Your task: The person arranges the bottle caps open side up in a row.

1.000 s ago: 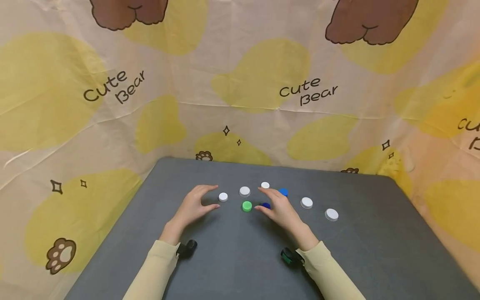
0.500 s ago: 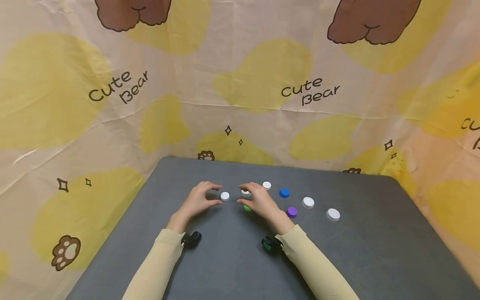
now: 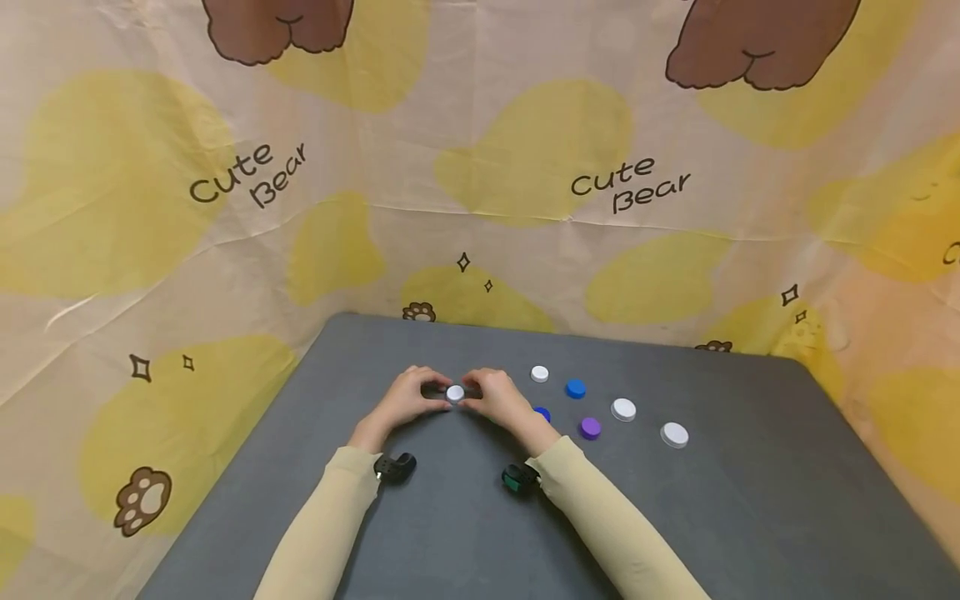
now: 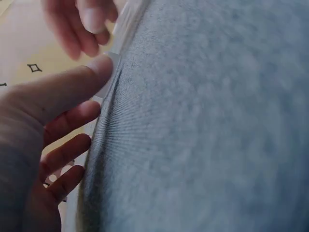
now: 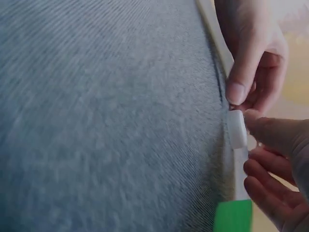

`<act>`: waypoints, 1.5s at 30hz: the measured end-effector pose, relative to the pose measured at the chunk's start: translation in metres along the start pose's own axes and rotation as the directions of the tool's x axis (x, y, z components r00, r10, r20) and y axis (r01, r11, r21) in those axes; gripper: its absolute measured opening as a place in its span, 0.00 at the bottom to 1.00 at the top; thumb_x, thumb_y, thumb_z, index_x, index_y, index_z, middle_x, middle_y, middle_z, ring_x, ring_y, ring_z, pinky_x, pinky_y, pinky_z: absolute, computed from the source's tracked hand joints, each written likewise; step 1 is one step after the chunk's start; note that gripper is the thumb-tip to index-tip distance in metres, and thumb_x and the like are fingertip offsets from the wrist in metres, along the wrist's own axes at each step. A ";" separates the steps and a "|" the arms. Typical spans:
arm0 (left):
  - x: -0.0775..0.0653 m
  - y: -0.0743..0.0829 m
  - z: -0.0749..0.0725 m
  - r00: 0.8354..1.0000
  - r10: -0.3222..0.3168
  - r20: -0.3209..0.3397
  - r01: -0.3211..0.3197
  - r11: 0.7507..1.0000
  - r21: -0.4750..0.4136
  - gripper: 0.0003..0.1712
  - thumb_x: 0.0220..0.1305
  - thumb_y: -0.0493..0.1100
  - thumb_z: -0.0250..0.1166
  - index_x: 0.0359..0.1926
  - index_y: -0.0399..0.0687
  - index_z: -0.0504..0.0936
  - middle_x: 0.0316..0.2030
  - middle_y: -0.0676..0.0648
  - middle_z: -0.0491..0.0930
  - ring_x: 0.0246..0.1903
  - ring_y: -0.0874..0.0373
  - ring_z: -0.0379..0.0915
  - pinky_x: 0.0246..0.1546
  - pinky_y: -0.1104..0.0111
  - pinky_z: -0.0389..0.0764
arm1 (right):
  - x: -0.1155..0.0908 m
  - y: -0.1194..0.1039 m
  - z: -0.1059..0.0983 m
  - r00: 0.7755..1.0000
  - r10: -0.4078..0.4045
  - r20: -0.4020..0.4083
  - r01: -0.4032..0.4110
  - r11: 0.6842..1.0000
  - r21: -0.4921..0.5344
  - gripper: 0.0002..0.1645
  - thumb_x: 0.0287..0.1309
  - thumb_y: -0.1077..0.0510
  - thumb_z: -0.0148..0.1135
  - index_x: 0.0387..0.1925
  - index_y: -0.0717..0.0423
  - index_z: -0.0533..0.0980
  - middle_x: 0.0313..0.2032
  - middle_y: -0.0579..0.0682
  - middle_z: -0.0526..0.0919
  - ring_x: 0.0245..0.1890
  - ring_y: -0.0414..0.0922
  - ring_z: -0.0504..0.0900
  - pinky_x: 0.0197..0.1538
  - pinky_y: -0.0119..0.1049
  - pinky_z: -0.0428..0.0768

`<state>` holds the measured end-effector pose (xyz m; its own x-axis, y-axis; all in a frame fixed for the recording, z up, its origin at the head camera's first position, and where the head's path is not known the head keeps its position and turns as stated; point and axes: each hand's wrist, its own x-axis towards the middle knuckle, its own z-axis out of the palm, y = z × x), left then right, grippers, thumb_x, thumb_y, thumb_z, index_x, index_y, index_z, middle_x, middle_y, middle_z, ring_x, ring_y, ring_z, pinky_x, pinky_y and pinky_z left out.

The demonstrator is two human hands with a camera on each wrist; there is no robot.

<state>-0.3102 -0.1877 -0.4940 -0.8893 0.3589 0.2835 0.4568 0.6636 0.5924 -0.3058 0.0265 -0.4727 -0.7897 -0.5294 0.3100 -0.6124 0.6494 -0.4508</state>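
Observation:
A small white bottle cap point(image 3: 455, 394) sits between my two hands on the dark grey table. My left hand point(image 3: 405, 398) holds its left side with thumb and forefinger, while my right hand point(image 3: 498, 398) pinches at its right side. In the left wrist view the left thumb presses close to a pale edge, probably this cap, largely hidden. The right wrist view shows another white cap point(image 5: 236, 129) beside the right thumb, and a green cap point(image 5: 234, 216) nearer the camera. Both of those are covered by my right hand in the head view.
Right of my hands lie a dark blue cap point(image 3: 542, 414), partly covered by the right wrist, a purple cap point(image 3: 590, 428), a lighter blue cap point(image 3: 576, 388) and several white caps, the farthest right one point(image 3: 674, 435) included. A printed cloth point(image 3: 517, 150) hangs behind the table.
My right hand has moved left from over the dark blue cap to the small white cap. The fingers of both hands have drawn in on that cap, which stays put.

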 end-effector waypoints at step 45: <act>-0.001 0.020 -0.003 0.997 -0.055 0.049 0.061 0.989 -0.131 0.12 0.55 0.48 0.71 0.41 0.56 0.82 0.37 0.55 0.82 0.38 0.61 0.78 0.41 0.64 0.78 | -0.004 -0.007 0.007 0.994 -0.038 -0.106 0.032 0.998 -0.060 0.13 0.55 0.57 0.68 0.42 0.57 0.81 0.36 0.51 0.82 0.37 0.44 0.83 0.41 0.33 0.79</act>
<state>-0.3005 -0.1773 -0.4801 -0.9108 0.3536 0.2130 0.3943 0.5925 0.7025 -0.2979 0.0199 -0.4765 -0.7653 -0.4927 0.4142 -0.6383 0.6639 -0.3896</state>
